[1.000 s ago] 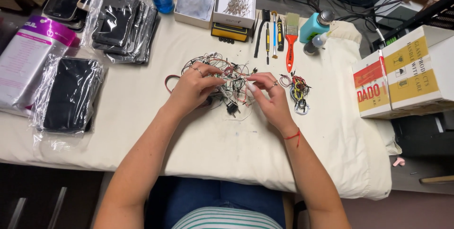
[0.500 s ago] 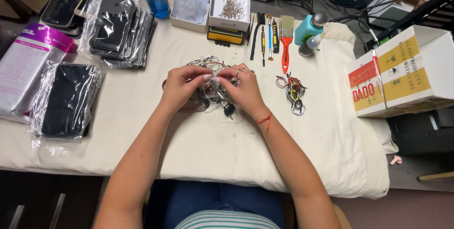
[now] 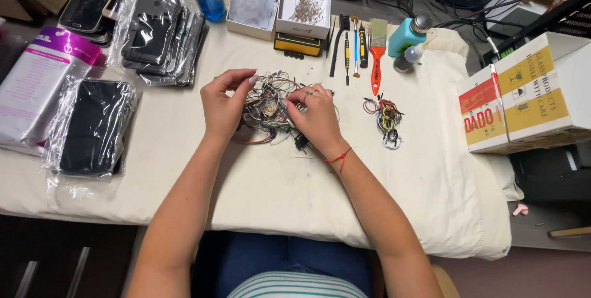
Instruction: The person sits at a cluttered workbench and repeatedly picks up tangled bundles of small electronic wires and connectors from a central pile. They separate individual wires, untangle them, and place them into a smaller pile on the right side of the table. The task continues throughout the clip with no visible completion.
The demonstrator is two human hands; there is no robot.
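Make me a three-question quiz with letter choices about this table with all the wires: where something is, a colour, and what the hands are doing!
1. Where is the small wire bundle?
A. to the right of the right hand
B. in the white box
C. on the phones

2. What colour is the brush handle?
A. green
B. orange-red
C. black

3. What are the hands doing?
A. resting flat on the cloth
B. both holding the tangle of wires
C. holding the brush

Answers:
1 A, it lies alone on the cloth beside that hand.
2 B, the handle is orange-red under pale bristles.
3 B, the left hand and right hand pinch wires in the tangle.
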